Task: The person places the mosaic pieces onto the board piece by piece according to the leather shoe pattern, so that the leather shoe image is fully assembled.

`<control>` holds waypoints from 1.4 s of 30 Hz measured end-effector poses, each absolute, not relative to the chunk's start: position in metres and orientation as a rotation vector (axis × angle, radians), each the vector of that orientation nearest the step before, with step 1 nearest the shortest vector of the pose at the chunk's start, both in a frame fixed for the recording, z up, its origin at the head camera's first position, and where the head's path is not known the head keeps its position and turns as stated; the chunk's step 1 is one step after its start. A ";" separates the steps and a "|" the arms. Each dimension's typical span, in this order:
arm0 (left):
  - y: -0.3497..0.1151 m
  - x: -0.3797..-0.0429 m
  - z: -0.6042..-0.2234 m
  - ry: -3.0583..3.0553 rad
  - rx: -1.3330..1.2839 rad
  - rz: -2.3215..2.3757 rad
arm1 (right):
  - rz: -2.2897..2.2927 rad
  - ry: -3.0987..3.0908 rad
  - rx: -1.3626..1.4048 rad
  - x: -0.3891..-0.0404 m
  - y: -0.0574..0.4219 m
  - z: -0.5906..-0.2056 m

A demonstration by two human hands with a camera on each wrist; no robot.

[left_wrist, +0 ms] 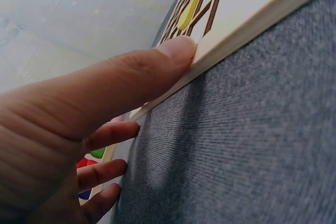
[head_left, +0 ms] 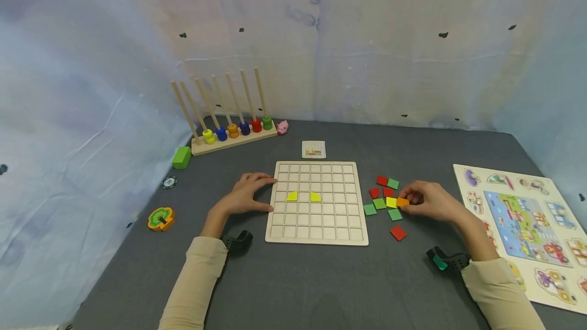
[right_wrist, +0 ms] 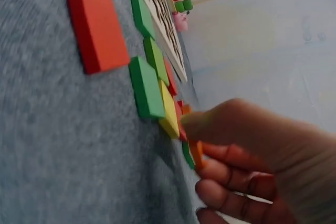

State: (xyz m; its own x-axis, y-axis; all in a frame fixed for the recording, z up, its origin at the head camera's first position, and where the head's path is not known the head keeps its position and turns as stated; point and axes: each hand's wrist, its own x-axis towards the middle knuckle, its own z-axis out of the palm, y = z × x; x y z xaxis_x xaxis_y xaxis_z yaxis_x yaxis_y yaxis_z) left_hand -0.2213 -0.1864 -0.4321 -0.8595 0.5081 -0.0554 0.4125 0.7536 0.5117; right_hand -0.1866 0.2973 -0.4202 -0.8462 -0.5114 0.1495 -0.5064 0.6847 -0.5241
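A pale wooden grid board point(head_left: 316, 228) lies flat, with two yellow quarter-shaped pieces point(head_left: 292, 196) in one row of its cells. At the board's left edge rests my left hand point(head_left: 244, 195), its thumb point(left_wrist: 176, 53) against the rim and the fingers spread toward the upper corner. On the other side my right hand point(head_left: 428, 200) pinches an orange square tile point(head_left: 402, 202) between thumb and fingers. Beside it lie a yellow tile point(head_left: 391, 202), several green tiles point(head_left: 395, 215) and several red tiles point(head_left: 398, 232). In the right wrist view the thumb covers part of the orange tile point(right_wrist: 196, 153).
Above the board lies a small pattern card point(head_left: 314, 149). A peg stand point(head_left: 238, 140) with coloured beads and a pink pig point(head_left: 282, 127) stand at the back left. Farther left are a green block point(head_left: 181, 158), a chip point(head_left: 169, 182) and a tree piece point(head_left: 161, 219). A picture puzzle point(head_left: 527, 223) lies right.
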 end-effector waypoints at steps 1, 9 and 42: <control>-0.187 -0.221 -0.432 2.761 0.732 0.737 | -0.928 2.865 -0.889 -0.187 0.296 -0.420; -0.189 -0.221 -0.432 2.759 0.729 0.736 | -1.305 2.542 -1.076 -0.194 0.264 -0.416; -0.187 -0.220 -0.433 2.767 0.736 0.749 | -1.155 2.794 -1.327 -0.196 0.072 -0.433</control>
